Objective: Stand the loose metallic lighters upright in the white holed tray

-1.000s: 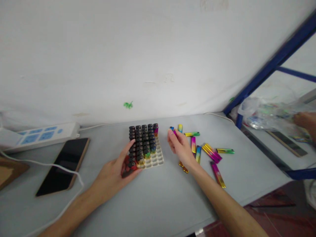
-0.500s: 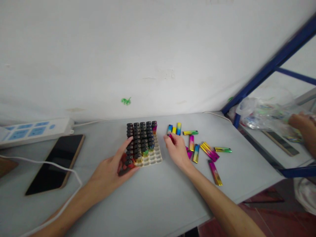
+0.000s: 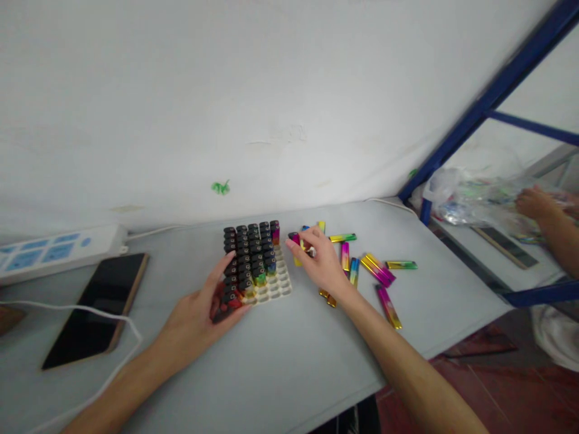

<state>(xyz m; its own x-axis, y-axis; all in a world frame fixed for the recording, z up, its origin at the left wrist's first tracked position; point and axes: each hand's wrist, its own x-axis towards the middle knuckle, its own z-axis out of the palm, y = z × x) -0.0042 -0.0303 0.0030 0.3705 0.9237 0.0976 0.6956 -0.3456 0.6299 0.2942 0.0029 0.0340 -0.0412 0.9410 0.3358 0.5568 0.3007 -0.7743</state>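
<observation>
Rows of upright black-topped lighters stand in a white tray, whose right and front cells are bare. My left hand curves round the tray's front left corner, thumb and fingers spread against the lighters there. Just right of the tray, my right hand pinches a magenta and yellow lighter with a dark top. Beside and behind that hand lie loose shiny lighters, among them a magenta one, a blue one and a green and yellow one.
At the left are a black phone, a white power strip and a white cable. A blue metal frame borders the right side. Beyond it, another person's hand is at clear plastic bags.
My right hand has turned and opened its grip slightly, showing the magenta and yellow lighter. The view has shifted a little. My left hand stays at the tray.
</observation>
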